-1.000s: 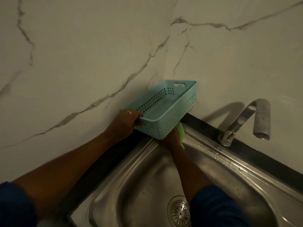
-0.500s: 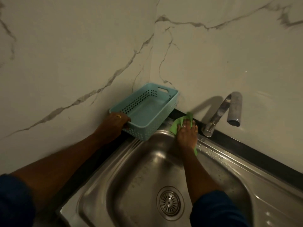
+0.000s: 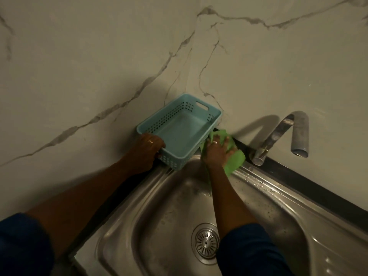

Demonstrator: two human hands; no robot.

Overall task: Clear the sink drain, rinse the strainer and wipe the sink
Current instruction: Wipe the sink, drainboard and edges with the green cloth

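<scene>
**Cloth pressed to the sink's back corner, basket held beside it**

The right grip (image 3: 216,154) lies flat with fingers spread, clasping nothing. It presses a green cloth (image 3: 235,160) onto the back rim of the steel sink (image 3: 268,188). The left grip (image 3: 148,150) curls over the near rim of a light-blue perforated basket (image 3: 179,132) at the sink's far left corner. Whether the basket is lifted or resting, I cannot tell. The strainer (image 3: 205,243) sits in the drain at the sink's bottom. The cloth looks soft, limp and probably damp, so it should bunch and slide on the wet steel. A flat palm on its middle suits it better than a pinch at an edge. The basket seems light and stiff.
</scene>
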